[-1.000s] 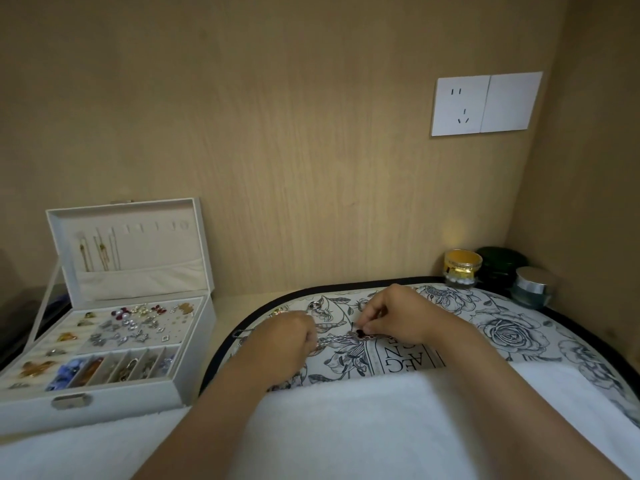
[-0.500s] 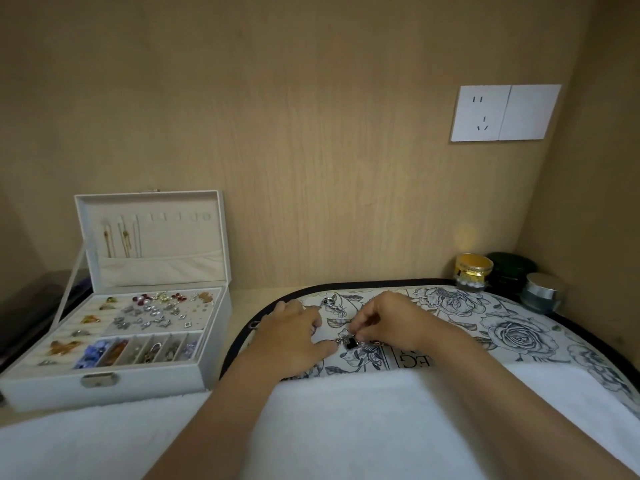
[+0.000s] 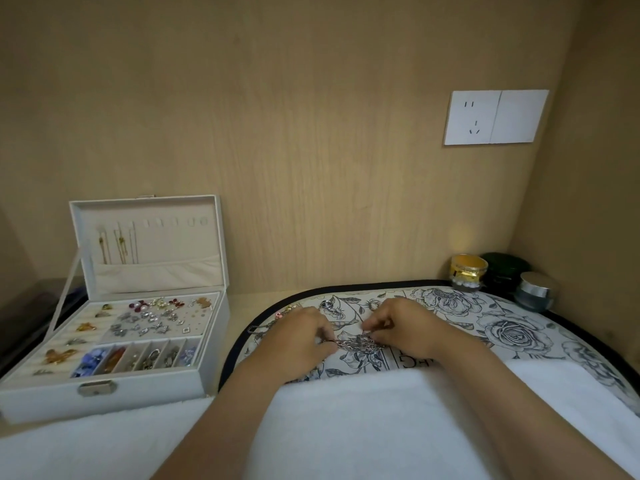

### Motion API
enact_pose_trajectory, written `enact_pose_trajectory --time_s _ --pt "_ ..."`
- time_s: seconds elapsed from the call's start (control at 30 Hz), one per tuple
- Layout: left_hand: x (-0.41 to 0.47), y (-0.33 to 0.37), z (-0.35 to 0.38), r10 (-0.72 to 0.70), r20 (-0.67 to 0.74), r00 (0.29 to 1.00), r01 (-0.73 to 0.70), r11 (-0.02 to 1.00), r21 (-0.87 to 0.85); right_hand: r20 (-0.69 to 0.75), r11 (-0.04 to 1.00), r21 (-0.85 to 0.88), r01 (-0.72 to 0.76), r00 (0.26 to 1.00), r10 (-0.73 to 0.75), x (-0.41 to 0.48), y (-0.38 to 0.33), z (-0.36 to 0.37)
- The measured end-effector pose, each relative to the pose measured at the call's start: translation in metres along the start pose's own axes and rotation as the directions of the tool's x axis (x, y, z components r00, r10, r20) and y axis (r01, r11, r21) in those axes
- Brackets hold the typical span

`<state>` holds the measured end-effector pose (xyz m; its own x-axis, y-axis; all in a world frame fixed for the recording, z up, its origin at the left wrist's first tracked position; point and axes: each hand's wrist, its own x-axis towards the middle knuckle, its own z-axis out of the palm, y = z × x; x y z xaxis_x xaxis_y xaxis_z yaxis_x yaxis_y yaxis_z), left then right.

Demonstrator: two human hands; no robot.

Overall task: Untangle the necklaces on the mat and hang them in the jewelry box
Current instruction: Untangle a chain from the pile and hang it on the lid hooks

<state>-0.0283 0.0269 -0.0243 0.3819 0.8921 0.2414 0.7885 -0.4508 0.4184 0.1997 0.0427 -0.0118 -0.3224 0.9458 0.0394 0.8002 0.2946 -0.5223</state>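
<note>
While leaning over the floral mat (image 3: 512, 327), works at a tangle of silver necklaces (image 3: 356, 344) with both hands. Pinches the tangle's left end with the left hand (image 3: 298, 336), fingers curled in and knuckles up. Pinches the right end with the right hand (image 3: 401, 327), fingers bent tight onto the links (the fingertips themselves partly hidden behind the knuckles). Holds the tangle low, touching the mat, between the two hands and just beyond a white towel (image 3: 346, 427) laid over the mat's near edge.

Beyond the left hand, more loose pieces on the mat: a silver ring (image 3: 327, 304) and a thin chain (image 3: 258, 330) lying near the black border.

To the left of the mat and well apart from the tangle, the jewelry box (image 3: 138, 389), open, with its lid (image 3: 149, 244) upright against the wooden wall. Inside the lid, at its left, a few gold chains (image 3: 119, 245) hanging from the hooks into the pocket below. In the tray, scattered earrings and brooches, plus a row of small compartments along the front.

At the mat's far right corner, three jars close together: a gold jar (image 3: 468, 271), a dark green jar (image 3: 505, 268) and a silver-lidded jar (image 3: 535, 291). Above them on the wall, a white socket plate (image 3: 495, 117).
</note>
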Motion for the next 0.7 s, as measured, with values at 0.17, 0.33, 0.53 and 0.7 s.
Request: enact_pose_trajectory --time_s 0.17,0.33,0.53,0.7 --pt "-0.004 -0.005 -0.027 -0.141 0.203 0.969 0.156 0.986 -0.06 -0.028 0.998 -0.05 0.022 0.999 -0.023 0.001 -0.006 0.002" --pt "-0.016 0.003 -0.04 -0.271 0.262 0.926 0.233 0.958 0.166 -0.015 0.992 0.084 0.097 0.995 -0.096 0.001 -0.015 0.007" --pt "-0.017 0.014 -0.015 -0.118 -0.035 0.992 0.115 0.99 -0.082 -0.152 0.849 0.5 0.172 0.982 -0.109 0.005 -0.031 0.009" --pt "-0.011 0.02 -0.01 -0.18 -0.021 0.983 0.147 0.861 -0.487 -0.139 0.679 0.715 0.168 0.985 -0.097 0.006 -0.039 0.008"
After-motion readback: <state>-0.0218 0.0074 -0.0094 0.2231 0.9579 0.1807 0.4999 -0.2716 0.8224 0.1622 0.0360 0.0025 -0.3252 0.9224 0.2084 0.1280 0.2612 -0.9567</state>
